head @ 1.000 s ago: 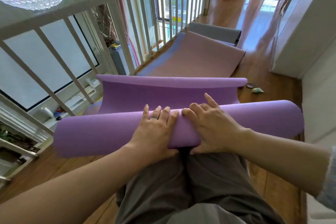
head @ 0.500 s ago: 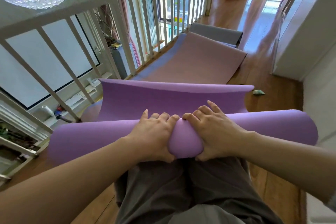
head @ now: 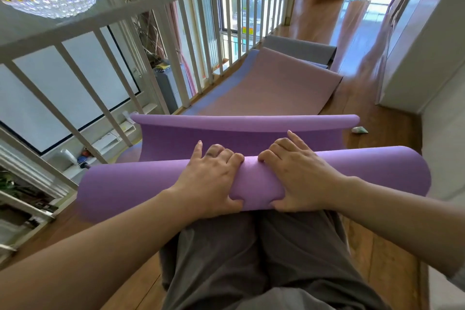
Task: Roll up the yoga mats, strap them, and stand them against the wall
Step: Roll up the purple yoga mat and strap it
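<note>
Left hand (head: 211,178): clamped on the purple yoga mat (head: 377,168), fingers curled over the roll's top, thumb tucked under its near side.
Right hand (head: 299,173): just beside the left, gripping the same roll the same way.
Purple yoga mat: partly rolled, lying across the person's lap under both hands; its unrolled end curls up just beyond the fingers.
Pink mat (head: 271,88): flat on the wooden floor (head: 377,254), farther ahead.
Grey mat (head: 299,48): beyond the pink one.
Railing (head: 176,58): left of the hands.
</note>
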A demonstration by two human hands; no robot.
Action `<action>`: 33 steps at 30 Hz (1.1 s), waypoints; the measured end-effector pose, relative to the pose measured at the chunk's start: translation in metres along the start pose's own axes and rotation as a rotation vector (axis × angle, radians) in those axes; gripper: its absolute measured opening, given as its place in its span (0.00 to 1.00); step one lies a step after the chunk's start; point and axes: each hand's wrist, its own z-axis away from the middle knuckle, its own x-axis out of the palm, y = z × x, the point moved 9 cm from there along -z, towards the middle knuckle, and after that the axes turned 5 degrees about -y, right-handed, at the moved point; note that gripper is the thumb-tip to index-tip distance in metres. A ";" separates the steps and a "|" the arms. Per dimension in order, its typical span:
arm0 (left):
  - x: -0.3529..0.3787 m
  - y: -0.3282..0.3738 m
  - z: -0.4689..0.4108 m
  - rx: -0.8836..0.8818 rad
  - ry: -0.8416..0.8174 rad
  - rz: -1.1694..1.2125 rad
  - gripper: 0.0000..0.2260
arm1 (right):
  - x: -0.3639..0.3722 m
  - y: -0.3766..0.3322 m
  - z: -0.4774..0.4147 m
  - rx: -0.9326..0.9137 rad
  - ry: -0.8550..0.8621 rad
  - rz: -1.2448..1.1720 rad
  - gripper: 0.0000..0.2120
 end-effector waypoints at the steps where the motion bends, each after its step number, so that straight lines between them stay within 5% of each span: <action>1: 0.001 0.001 0.001 -0.004 0.006 -0.018 0.37 | 0.001 -0.001 0.001 0.007 0.008 0.025 0.40; 8: 0.021 0.006 -0.002 -0.052 0.009 -0.127 0.49 | 0.025 -0.002 -0.001 0.075 0.115 0.170 0.60; 15: 0.014 -0.001 -0.009 -0.073 0.059 -0.108 0.45 | 0.015 0.007 -0.019 0.117 0.015 0.139 0.46; 26: 0.014 0.008 0.004 -0.010 -0.030 0.002 0.45 | 0.014 0.000 0.001 0.066 -0.210 -0.046 0.48; 33: 0.011 0.004 0.002 0.008 -0.043 0.026 0.45 | -0.005 0.022 -0.011 0.162 -0.147 -0.072 0.45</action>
